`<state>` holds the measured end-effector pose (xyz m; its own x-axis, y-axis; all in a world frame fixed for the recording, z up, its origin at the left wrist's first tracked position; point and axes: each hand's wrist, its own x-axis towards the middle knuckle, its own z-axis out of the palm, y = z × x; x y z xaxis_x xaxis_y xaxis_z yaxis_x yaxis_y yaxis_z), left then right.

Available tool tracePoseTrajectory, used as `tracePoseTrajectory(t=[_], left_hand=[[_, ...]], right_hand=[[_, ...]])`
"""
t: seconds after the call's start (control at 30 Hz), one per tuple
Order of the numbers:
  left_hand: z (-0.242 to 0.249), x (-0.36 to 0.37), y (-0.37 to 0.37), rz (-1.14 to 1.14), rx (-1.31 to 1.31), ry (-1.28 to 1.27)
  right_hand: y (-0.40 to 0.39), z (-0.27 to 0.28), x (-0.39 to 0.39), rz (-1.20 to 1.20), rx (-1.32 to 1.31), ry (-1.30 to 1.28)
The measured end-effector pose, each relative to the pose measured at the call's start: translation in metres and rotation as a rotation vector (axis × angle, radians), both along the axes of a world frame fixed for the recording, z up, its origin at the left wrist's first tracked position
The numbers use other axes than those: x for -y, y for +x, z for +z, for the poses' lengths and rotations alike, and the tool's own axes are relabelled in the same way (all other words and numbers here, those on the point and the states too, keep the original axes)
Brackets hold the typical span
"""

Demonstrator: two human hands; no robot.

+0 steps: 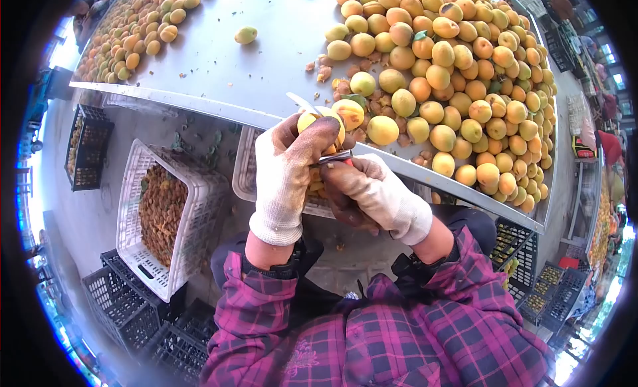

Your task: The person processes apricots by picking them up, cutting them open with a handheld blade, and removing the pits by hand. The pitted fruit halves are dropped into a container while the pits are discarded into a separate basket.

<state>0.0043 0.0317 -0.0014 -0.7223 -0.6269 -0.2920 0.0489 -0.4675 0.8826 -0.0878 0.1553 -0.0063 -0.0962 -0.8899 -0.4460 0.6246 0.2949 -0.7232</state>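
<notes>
Dirty white gloves cover both hands. My left hand [287, 164] is closed around a yellow apricot [323, 126], held over the metal table's near edge, with thumb and fingers pressed on the fruit. A pale, blade-like strip [302, 103] sticks up beyond those fingers. Close beside it, my right hand [375, 195] is closed on a small metal tool [334, 157] with a bit of red handle showing; the tool's tip reaches the left thumb and the fruit's underside. Whether the tool is a knife or pliers I cannot tell. Another apricot [348, 113] sits just past the left fingertips.
A large heap of apricots [458, 74] covers the right of the metal table [226, 68], with brown scraps [362, 98] along its edge. A second pile [143, 31] lies far left. Below stand a white crate [206, 181] of brown pieces and several black crates [119, 297].
</notes>
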Motion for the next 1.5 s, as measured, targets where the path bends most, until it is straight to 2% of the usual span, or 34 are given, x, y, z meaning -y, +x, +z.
tracePoseTrajectory(t=[0.17,0.27,0.33,0.43,0.5,0.53,0.57,0.63,0.67,0.7,0.77,0.87,0.93,0.97,1.03,1.1,1.17,1.2,1.23,1.3,1.37,1.43,1.5], left_hand=[[-0.005,0.000,0.000,-0.071,-0.088,0.068],[-0.015,0.001,0.000,-0.092,-0.178,-0.073],[-0.018,0.007,0.003,-0.032,-0.151,0.046],[-0.029,0.022,0.005,0.121,-0.128,-0.110],[-0.010,0.025,0.008,0.151,-0.122,-0.090],[0.000,0.024,0.009,0.149,-0.094,-0.062],[0.003,0.022,0.010,0.155,-0.105,-0.058],[0.006,0.012,0.010,0.018,-0.005,-0.034],[0.013,0.012,0.013,-0.063,0.060,-0.140],[0.008,0.006,0.012,-0.097,0.068,-0.128],[-0.002,0.001,0.009,-0.038,-0.070,0.014],[0.001,0.002,0.015,-0.123,-0.021,0.034],[-0.011,-0.002,0.013,-0.126,-0.057,0.073],[-0.017,-0.005,0.012,-0.126,-0.052,0.081],[-0.023,-0.008,0.008,-0.031,-0.152,0.114],[-0.019,-0.009,0.009,-0.041,-0.130,0.117],[-0.017,-0.013,0.012,0.019,-0.076,-0.078],[-0.025,-0.010,0.006,0.043,-0.187,-0.366],[-0.027,-0.011,0.009,0.038,-0.186,-0.364],[-0.018,-0.010,0.014,-0.059,-0.087,0.024],[-0.012,-0.004,0.014,-0.090,-0.116,0.108],[-0.011,0.006,0.017,-0.291,-0.056,0.039],[-0.007,0.012,0.019,-0.351,0.022,0.067]], right_hand=[[-0.003,0.014,-0.004,0.073,0.141,0.028],[-0.003,0.023,-0.004,0.093,0.096,0.020],[-0.009,0.033,-0.003,0.098,-0.242,0.059],[-0.023,0.034,-0.017,0.100,-0.265,0.151],[-0.031,0.047,-0.021,0.058,-0.447,0.244],[-0.039,0.044,-0.024,0.010,-0.484,0.237],[-0.047,0.046,-0.026,-0.045,-0.497,0.120],[-0.037,0.058,-0.005,-0.236,-0.645,0.025],[-0.035,0.053,0.003,-0.213,-0.704,-0.037],[-0.035,0.048,0.010,-0.189,-0.763,-0.097],[-0.041,0.036,0.015,-0.039,-0.854,-0.136],[-0.038,0.026,0.014,-0.038,-0.721,-0.160],[-0.031,0.018,0.013,-0.035,-1.245,-0.352],[-0.024,0.007,0.017,-0.137,-1.416,-0.441],[-0.018,0.000,0.018,-0.195,-1.293,-0.303],[-0.013,-0.011,0.026,-0.280,-1.258,-0.338],[-0.016,-0.007,0.029,-0.367,-1.223,-0.380],[-0.016,0.005,0.030,-0.440,-0.716,-0.111],[-0.018,0.012,0.030,-0.489,-0.200,0.147],[-0.022,0.006,0.040,-0.679,0.055,0.199],[-0.034,-0.012,0.026,-0.541,0.191,-0.037],[-0.040,-0.009,0.024,-0.505,0.170,-0.040],[-0.042,-0.010,0.021,-0.464,0.151,-0.040]])
